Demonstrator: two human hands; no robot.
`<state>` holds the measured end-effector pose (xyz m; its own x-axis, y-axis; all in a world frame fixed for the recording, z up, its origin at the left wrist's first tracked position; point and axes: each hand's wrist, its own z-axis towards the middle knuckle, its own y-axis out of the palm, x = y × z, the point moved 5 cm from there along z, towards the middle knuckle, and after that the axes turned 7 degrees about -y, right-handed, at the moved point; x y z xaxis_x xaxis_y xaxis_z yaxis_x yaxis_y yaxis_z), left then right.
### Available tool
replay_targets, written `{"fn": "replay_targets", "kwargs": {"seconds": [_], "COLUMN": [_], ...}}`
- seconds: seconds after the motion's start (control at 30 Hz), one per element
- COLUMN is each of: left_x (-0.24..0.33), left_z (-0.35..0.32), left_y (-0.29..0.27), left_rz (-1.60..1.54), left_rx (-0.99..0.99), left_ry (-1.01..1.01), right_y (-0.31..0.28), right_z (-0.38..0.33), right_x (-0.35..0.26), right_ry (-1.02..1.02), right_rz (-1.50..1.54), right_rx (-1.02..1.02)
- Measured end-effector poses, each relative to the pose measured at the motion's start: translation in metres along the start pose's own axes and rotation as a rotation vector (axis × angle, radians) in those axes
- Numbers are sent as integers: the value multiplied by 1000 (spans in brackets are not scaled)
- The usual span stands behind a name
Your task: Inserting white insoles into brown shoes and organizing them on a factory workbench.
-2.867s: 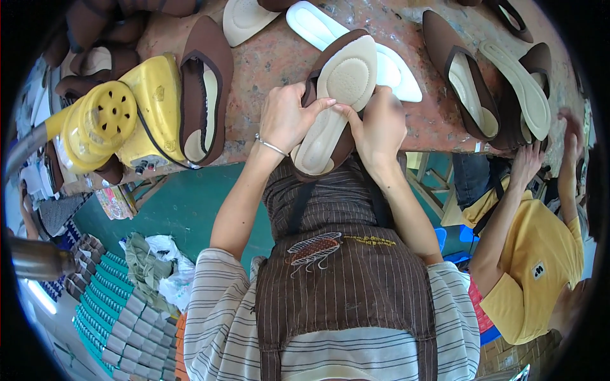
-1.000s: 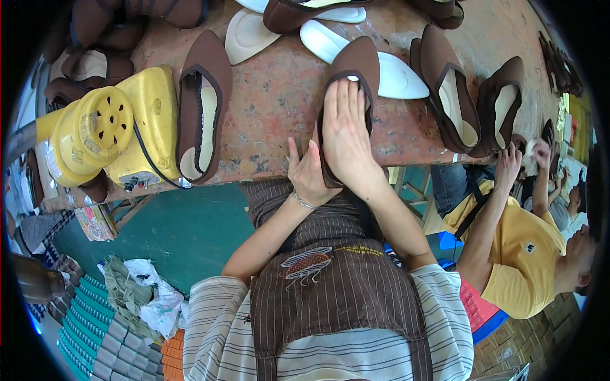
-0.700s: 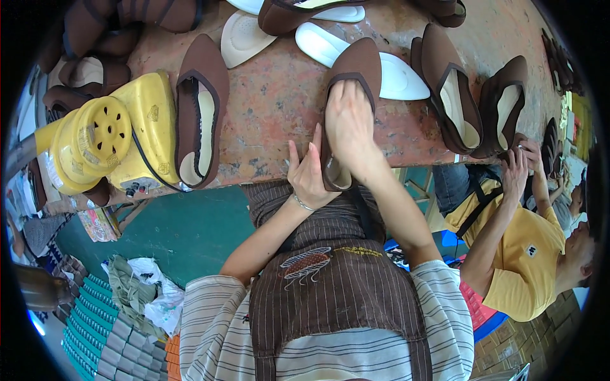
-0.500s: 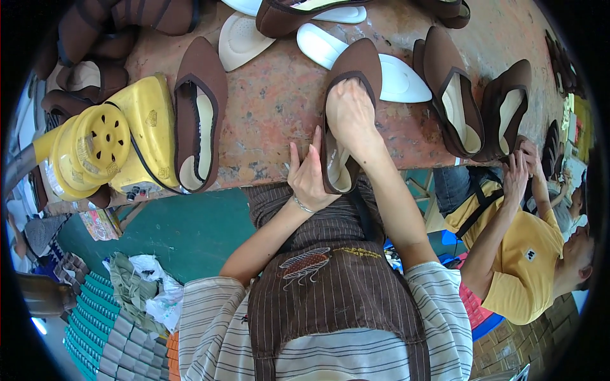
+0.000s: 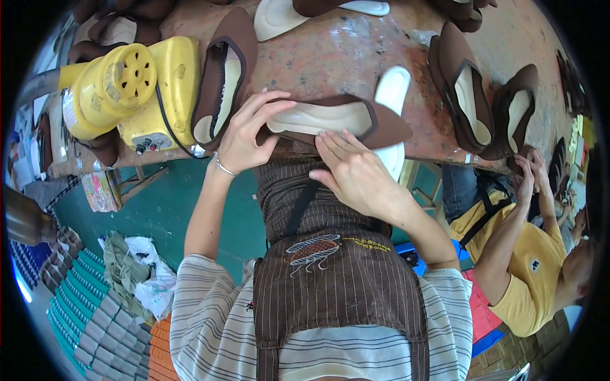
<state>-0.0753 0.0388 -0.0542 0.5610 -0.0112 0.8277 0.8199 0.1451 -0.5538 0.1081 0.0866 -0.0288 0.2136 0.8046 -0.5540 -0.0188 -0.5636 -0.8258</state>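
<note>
A brown pointed flat shoe (image 5: pixel 389 126) lies crosswise at the table's near edge, its toe to the right and its pale insole (image 5: pixel 330 117) facing up. My left hand (image 5: pixel 251 130) grips the heel end, fingers over the far side and thumb on the near side. My right hand (image 5: pixel 359 174) lies over the shoe's near edge, its fingers stretched onto the insole and its thumb apart. Behind and under the toe is a loose white insole (image 5: pixel 393 86), partly hidden by the shoe. Another brown shoe (image 5: pixel 238 38) stands left of my left hand.
A yellow machine (image 5: pixel 178 82) with a round vented housing stands at the left of the table (image 5: pixel 305 63). More brown shoes (image 5: pixel 467 63) sit at the right. A pale insole (image 5: pixel 276 19) lies at the back. To the right, a person in a yellow shirt (image 5: pixel 524 267) works on a shoe.
The shoe has turned from toe-away to crosswise, toe right. My right hand has come out of the toe onto the near edge. My left hand has moved up and left to the heel.
</note>
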Motion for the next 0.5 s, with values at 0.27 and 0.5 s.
{"fn": "replay_targets", "kwargs": {"seconds": [0.27, 0.5], "left_x": [-20, -24], "left_z": [-6, -1], "left_y": [22, 29], "left_rz": [-27, -90], "left_rx": [160, 111], "left_ry": [56, 60], "right_y": [-5, 17], "right_z": [-1, 55], "right_x": [48, 37], "right_ry": [-352, -445], "right_rz": [-211, -112], "right_rx": [-235, -195]}}
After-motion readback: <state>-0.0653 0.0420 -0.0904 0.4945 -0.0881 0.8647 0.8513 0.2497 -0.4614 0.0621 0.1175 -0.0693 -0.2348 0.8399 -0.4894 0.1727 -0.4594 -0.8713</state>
